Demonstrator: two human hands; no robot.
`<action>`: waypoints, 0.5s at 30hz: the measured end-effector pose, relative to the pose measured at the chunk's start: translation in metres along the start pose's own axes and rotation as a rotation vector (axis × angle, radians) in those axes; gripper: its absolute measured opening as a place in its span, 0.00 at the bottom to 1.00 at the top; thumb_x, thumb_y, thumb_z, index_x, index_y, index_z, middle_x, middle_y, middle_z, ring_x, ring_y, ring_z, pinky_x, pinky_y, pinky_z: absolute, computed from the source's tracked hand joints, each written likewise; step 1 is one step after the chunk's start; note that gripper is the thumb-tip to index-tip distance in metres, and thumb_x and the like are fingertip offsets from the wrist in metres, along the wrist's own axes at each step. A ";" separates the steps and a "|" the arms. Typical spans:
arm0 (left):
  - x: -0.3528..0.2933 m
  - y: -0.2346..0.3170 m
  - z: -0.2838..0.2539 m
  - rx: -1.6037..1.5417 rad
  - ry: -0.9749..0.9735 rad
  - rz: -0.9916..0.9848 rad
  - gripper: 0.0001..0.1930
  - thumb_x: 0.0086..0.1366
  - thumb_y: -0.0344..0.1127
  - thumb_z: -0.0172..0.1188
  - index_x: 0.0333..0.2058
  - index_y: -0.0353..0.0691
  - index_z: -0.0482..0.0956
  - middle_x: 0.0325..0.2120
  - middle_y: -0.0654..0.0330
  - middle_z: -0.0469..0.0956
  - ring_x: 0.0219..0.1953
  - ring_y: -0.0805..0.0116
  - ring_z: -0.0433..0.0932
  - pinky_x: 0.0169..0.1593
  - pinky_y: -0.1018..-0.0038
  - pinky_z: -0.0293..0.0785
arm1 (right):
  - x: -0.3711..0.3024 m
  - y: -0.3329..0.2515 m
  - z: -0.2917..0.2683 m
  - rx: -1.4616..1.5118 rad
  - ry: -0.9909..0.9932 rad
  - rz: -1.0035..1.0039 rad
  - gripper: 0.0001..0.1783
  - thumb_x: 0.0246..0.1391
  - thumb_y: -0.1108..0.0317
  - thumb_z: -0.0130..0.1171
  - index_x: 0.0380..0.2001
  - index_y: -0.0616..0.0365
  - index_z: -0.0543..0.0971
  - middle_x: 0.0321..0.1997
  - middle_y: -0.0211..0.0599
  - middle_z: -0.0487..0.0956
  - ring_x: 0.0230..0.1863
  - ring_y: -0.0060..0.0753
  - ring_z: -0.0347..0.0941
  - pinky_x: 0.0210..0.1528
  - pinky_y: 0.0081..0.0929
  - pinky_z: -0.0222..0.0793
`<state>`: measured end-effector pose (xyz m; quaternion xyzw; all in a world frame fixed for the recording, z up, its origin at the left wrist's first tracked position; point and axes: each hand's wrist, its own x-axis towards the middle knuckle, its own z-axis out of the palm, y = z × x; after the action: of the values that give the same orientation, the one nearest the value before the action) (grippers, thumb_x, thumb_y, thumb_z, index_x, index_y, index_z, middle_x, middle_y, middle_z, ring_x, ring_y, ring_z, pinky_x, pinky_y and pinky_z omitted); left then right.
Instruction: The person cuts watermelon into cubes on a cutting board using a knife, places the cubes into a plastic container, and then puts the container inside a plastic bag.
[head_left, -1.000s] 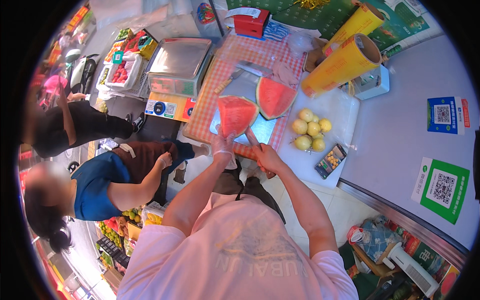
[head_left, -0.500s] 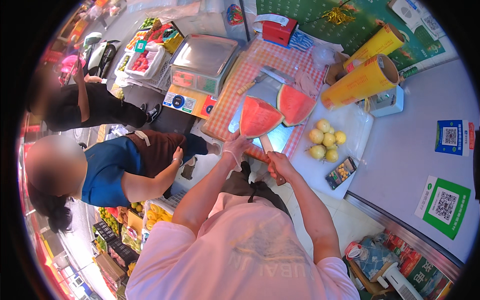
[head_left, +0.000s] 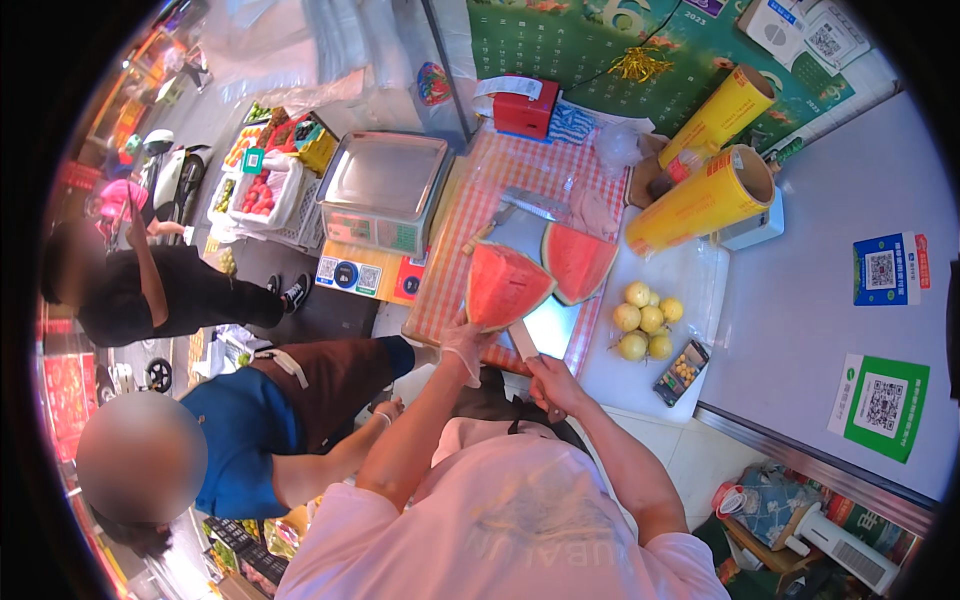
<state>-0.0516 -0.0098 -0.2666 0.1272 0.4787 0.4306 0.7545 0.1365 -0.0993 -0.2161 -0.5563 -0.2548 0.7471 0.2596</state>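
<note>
Gloved left hand (head_left: 464, 350) gripped the left watermelon piece (head_left: 507, 287) at its near corner | right hand (head_left: 553, 383) clasped the knife (head_left: 523, 343), which slanted away and leftward toward that piece | left hand was nearer.

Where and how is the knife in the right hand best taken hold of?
Probably best by its brown handle, coming from the near side, as the right hand does: the handle points back that way, while the blade points away, toward the nearer watermelon piece.
</note>
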 end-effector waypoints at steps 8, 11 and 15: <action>0.090 0.152 0.073 0.361 -0.100 0.132 0.15 0.59 0.27 0.57 0.47 0.41 0.74 0.38 0.60 0.79 0.37 0.63 0.81 0.37 0.70 0.79 | 0.063 -0.117 0.020 0.306 -0.095 -0.167 0.20 0.67 0.51 0.42 0.41 0.58 0.70 0.14 0.29 0.66 0.09 0.23 0.59 0.13 0.23 0.55; 0.124 0.176 0.103 0.437 -0.031 0.142 0.08 0.58 0.29 0.57 0.38 0.41 0.75 0.32 0.61 0.78 0.36 0.65 0.79 0.36 0.68 0.78 | 0.096 -0.136 0.015 0.492 -0.136 -0.090 0.21 0.67 0.49 0.41 0.40 0.56 0.71 0.14 0.27 0.65 0.10 0.22 0.58 0.13 0.22 0.55; 0.185 0.192 0.117 0.732 -0.024 0.185 0.10 0.55 0.36 0.59 0.34 0.38 0.78 0.31 0.55 0.80 0.37 0.59 0.80 0.38 0.66 0.78 | 0.125 -0.148 0.012 0.684 -0.195 -0.123 0.20 0.66 0.48 0.43 0.40 0.53 0.72 0.15 0.23 0.63 0.11 0.19 0.57 0.13 0.20 0.54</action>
<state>-0.0236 0.2733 -0.2047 0.4361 0.5787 0.2960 0.6224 0.1094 0.0925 -0.2010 -0.3470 -0.0469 0.8217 0.4497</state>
